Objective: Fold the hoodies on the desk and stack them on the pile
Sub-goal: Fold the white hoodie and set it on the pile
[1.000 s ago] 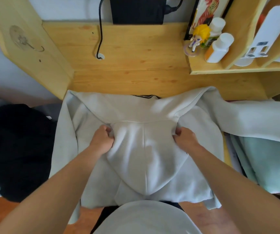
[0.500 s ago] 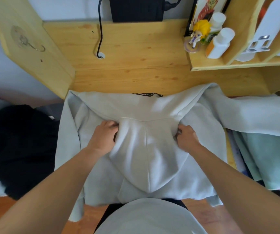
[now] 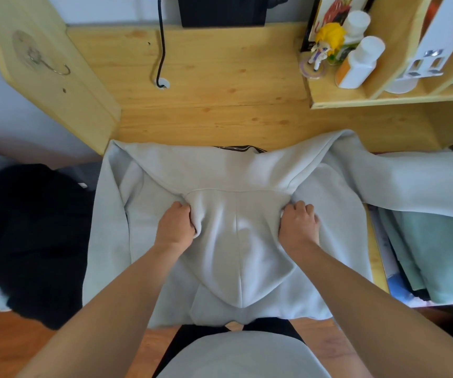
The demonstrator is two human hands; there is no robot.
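- A pale grey fleece hoodie is spread back-up over the near edge of the light pine table, with its hood laid down over the back so that the hood's point is directed toward the near edge.
- The left hand is clamped on a bunch of fabric at the left side of the hood, near the neck seam; its fingers are curled into the cloth.
- The right hand is clamped in the same way on the right side of the hood, level with the left hand.
- The right sleeve of the hoodie is stretched off to the right, over a pile of folded garments, the top one mint green, which lies at the table's right end.
- A heap of black clothing is seen to the left, off the table's edge.
- A black strip of striped fabric is visible just beyond the far hem of the hoodie.
- Farther back, a black cable is led down into a hole in the tabletop.
- At the far right, a wooden shelf is occupied by a yellow-haired figurine and a white bottle with an orange label.
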